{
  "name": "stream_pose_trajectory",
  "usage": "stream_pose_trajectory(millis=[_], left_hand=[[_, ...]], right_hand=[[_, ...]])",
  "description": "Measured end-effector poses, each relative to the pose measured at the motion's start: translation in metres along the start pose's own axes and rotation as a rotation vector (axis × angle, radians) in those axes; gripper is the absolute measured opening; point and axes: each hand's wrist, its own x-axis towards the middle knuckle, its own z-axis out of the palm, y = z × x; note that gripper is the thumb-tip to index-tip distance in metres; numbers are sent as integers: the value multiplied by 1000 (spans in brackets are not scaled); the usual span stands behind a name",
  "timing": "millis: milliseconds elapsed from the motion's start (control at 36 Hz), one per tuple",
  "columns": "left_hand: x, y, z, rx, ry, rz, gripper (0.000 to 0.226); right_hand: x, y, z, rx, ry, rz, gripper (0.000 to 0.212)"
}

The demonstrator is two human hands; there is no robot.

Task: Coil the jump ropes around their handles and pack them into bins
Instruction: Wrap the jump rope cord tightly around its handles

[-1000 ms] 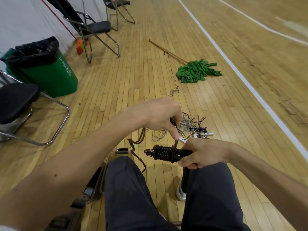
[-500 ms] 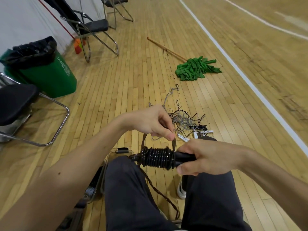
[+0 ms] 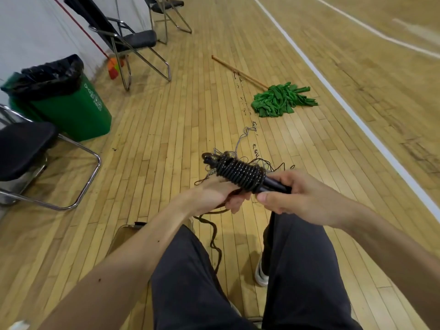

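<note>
Gripping the handle (image 3: pixel 273 185) in the clenched right hand (image 3: pixel 302 198), coil (image 3: pixel 240 173) just beyond its fingers (image 3: pixel 284 178), and clasping the loose rope (image 3: pixel 214 236) in the curled left hand (image 3: pixel 212 196), now under the coil instead of above it.

**Gym floor, surroundings**

Wooden plank floor (image 3: pixel 166 129), pale, with a white line (image 3: pixel 352 110) running along the right side. Green mop (image 3: pixel 281 98) lies flat on the boards, its wooden handle pointing away to the left. Green trash can (image 3: pixel 78 113) with a black liner (image 3: pixel 47 75) stands near the white wall (image 3: pixel 35 32). Black folding chair (image 3: pixel 21 148) just beside it at the left edge; a second chair (image 3: pixel 138 41) farther back. Orange-headed broom (image 3: pixel 113 67) leans on the wall.
</note>
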Motion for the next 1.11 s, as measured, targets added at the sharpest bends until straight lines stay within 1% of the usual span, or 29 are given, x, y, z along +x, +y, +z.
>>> stream_pose_trajectory(millis=[56,111,167,222,278,389,472,639,722,806,889,944,1000,1056,1111], left_hand=[[-5,9,7,-136,12,-3,50],[-12,15,14,-174,8,10,46],[-16,19,17,-133,22,13,48],[-17,15,19,-90,-22,-5,52],[-19,12,21,-52,-28,-6,53],[-16,8,22,2,33,-6,49],[-14,6,22,140,63,-1,47],[-10,4,22,529,86,-34,30],[-10,5,21,692,136,-11,29],[-10,10,15,785,155,18,22],[-11,25,7,923,175,52,26],[-10,39,6,1089,170,109,31],[-10,56,7,1244,132,190,32],[-7,70,9,1365,90,245,27],[-1,78,8,1429,53,292,17]], right_hand=[[2,5,-2,11,35,5,18],[4,10,-2,1,68,9,17],[7,14,-2,-21,130,24,22],[10,19,-5,-5,232,49,25],[13,24,-9,23,316,80,25],[17,39,-13,14,393,178,22],[21,52,-14,4,441,237,20],[26,76,-18,-113,544,360,23],[25,85,-17,-122,542,404,23],[23,87,-17,-102,559,424,21],[22,86,-14,-94,566,428,22],[22,86,-9,-122,557,440,24],[24,85,-4,-133,509,460,23],[26,82,1,-105,449,488,20],[27,78,5,-36,397,528,14]])
